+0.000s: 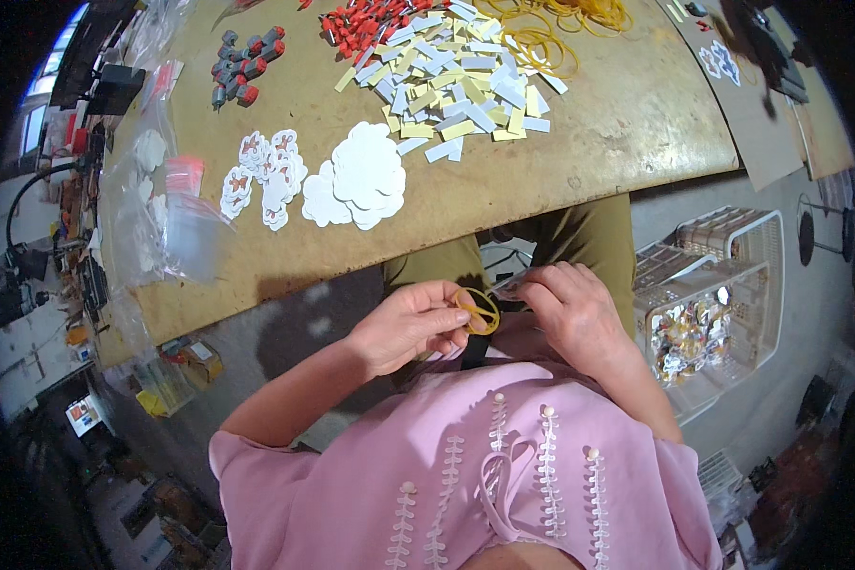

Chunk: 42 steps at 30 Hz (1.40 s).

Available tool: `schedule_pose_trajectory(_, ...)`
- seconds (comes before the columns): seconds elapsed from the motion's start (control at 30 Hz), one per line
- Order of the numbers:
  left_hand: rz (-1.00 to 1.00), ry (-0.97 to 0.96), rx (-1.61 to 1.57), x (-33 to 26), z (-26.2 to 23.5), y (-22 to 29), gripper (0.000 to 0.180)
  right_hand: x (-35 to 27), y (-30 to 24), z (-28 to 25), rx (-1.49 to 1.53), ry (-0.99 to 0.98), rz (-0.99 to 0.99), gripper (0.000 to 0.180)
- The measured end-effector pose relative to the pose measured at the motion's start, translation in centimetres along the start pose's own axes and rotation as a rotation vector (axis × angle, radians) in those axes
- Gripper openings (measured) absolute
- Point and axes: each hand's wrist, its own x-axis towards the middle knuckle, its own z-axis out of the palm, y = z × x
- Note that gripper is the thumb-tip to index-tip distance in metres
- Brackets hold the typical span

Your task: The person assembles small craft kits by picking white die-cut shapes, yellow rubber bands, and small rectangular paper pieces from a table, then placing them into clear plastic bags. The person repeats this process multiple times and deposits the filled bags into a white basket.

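Note:
Over my lap, just in front of the table edge, my left hand (pixel 418 323) pinches a small coil of yellow rubber tubing (pixel 492 313) between thumb and fingers. Close beside it on the right, my right hand (pixel 575 304) is closed, its fingers bent downward. A clear, shiny piece like a plastic bag (pixel 511 286) shows at its fingertips, partly hidden by the hand. The two hands are apart by a narrow gap. More yellow tubing (pixel 546 47) lies in loose loops at the far side of the table.
On the table (pixel 636 123) lie yellow and white strips (pixel 465 85), red parts (pixel 351 28), grey-and-red pieces (pixel 247 66), printed cut-outs (pixel 274 176), white cloud-shaped cards (pixel 366 176) and clear bags (pixel 195 237). A white basket (pixel 769 313) holding filled packets (pixel 689 332) stands at right.

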Motion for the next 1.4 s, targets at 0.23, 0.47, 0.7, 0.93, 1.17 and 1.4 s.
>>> schedule_pose_trajectory(0.23,0.073,0.108,-0.015,1.3,0.1,-1.1,0.018,-0.2,0.4,0.1,-0.030,-0.006,0.016,0.018)
schedule_pose_trajectory(0.47,0.138,0.125,0.099,1.5,-0.9,-1.6,0.019,-0.2,0.4,0.2,-0.029,-0.018,0.028,0.019)
schedule_pose_trajectory(0.7,0.172,0.134,0.081,1.0,0.3,-1.0,0.016,-0.2,0.1,-0.1,-0.040,-0.030,0.015,0.018)
schedule_pose_trajectory(0.93,0.327,0.123,0.200,1.5,0.4,-1.3,0.015,-0.2,-0.5,-0.4,0.108,-0.013,-0.013,0.024)
schedule_pose_trajectory(1.17,0.978,0.622,1.365,1.3,1.8,-0.3,0.016,0.1,-0.6,0.3,0.123,-0.007,-0.037,0.023)
schedule_pose_trajectory(1.4,0.958,0.622,1.247,0.2,2.7,-0.3,0.016,0.1,-0.3,0.9,0.115,-0.036,-0.066,0.023)
